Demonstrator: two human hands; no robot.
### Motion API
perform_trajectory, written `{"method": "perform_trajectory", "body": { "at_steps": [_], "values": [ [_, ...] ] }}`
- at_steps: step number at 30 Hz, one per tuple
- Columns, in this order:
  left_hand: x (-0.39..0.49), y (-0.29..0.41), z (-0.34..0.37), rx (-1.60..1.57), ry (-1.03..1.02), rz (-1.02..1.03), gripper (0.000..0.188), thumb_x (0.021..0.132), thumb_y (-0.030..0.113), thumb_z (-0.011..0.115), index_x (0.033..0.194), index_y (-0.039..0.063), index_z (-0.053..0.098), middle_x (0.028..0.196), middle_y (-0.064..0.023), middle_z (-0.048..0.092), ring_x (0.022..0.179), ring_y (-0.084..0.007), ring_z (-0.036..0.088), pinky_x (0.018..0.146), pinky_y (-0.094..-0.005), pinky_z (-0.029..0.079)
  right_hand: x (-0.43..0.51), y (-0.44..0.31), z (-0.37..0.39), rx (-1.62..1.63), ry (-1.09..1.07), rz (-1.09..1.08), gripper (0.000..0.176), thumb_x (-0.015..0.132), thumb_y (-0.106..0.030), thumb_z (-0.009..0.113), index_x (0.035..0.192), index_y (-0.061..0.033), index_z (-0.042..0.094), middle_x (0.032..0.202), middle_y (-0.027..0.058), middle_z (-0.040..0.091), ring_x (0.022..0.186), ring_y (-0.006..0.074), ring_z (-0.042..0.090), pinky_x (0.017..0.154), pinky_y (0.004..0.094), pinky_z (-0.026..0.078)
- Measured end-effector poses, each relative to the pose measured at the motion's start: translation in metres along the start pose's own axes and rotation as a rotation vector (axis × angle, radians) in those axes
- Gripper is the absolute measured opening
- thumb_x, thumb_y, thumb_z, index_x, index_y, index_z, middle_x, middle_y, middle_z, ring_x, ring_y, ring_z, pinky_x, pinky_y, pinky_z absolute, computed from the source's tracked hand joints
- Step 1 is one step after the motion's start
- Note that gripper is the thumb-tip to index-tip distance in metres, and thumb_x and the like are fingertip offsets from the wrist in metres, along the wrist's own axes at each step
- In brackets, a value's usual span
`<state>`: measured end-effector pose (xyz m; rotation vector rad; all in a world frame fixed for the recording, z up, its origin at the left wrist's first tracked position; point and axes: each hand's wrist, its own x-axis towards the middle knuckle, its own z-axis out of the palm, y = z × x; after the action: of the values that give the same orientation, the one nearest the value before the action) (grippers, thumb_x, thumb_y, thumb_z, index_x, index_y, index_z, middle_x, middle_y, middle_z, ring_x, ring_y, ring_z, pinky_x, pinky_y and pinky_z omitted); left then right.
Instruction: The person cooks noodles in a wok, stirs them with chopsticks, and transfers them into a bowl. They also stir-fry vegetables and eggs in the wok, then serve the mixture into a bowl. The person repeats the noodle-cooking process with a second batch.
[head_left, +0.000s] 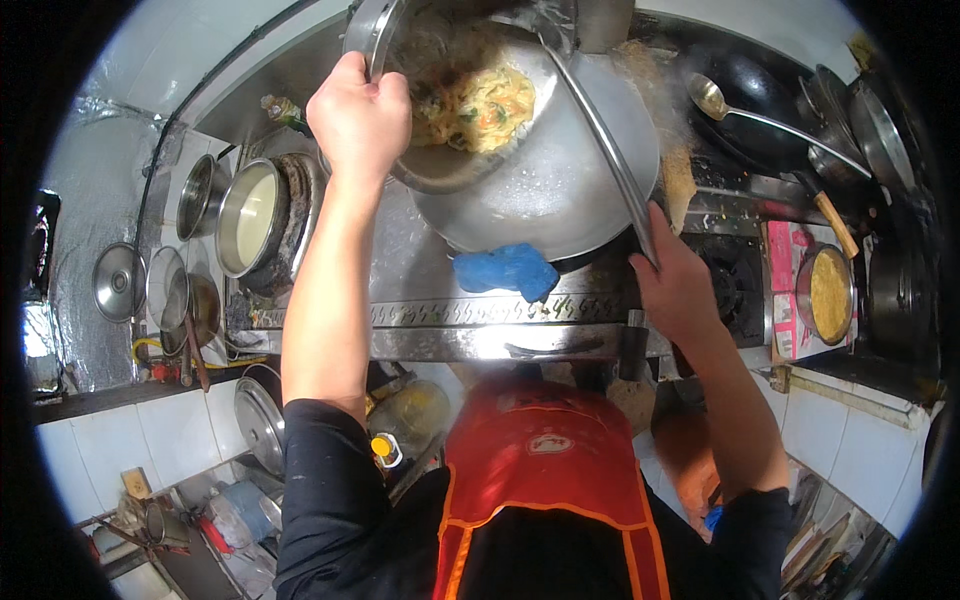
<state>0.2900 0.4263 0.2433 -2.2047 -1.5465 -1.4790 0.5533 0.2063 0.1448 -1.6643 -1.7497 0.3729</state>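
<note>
My left hand (360, 120) is closed around the metal rim or handle of a steel vessel (367, 30) at the top of the view. Close beside it a metal pan (457, 176) holds a heap of cooked food (495, 105), pale yellow with orange and green bits. The pan overlaps the left part of a large, wet-looking wok (540, 195). In my right hand (675, 277) is the long metal handle of a utensil (600, 135), slanting across the wok; steam blurs its far end. A blue cloth (506, 271) lies at the wok's near edge.
To the left stands a steel pot of pale liquid (255, 221), near a strainer (167, 289). At right are a dark wok (742, 97), a ladle (709, 97), a gas burner (724, 289) and a bowl of yellow food (829, 296). The steel counter edge (450, 343) runs before me.
</note>
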Motion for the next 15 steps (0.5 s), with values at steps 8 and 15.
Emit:
{"method": "perform_trajectory", "body": {
  "at_steps": [8,15],
  "values": [
    [-0.008,-0.006,0.016,0.216,0.069,0.284,0.016,0.071,0.014,0.066,0.070,0.006,0.052,0.066,-0.0125,0.060,0.063,-0.0347,0.062,0.058,-0.0424,0.050,-0.008,0.007,0.009,-0.111,-0.175,0.061,0.060,0.088,-0.013,0.058,0.143,-0.0032,0.035,0.093,0.0203,0.060,0.077,0.0396,0.063,0.069,0.0467,0.051],
    [-0.004,0.004,0.008,0.289,0.139,0.403,0.017,0.070,0.012,0.067,0.070,0.008,0.050,0.067,-0.0105,0.059,0.063,-0.0332,0.061,0.056,-0.0418,0.050,-0.010,0.025,0.018,-0.252,-0.154,-0.031,0.062,0.089,-0.012,0.057,0.145,-0.0049,0.032,0.090,0.0162,0.058,0.066,0.0340,0.063,0.057,0.0434,0.053]
  ]
}}
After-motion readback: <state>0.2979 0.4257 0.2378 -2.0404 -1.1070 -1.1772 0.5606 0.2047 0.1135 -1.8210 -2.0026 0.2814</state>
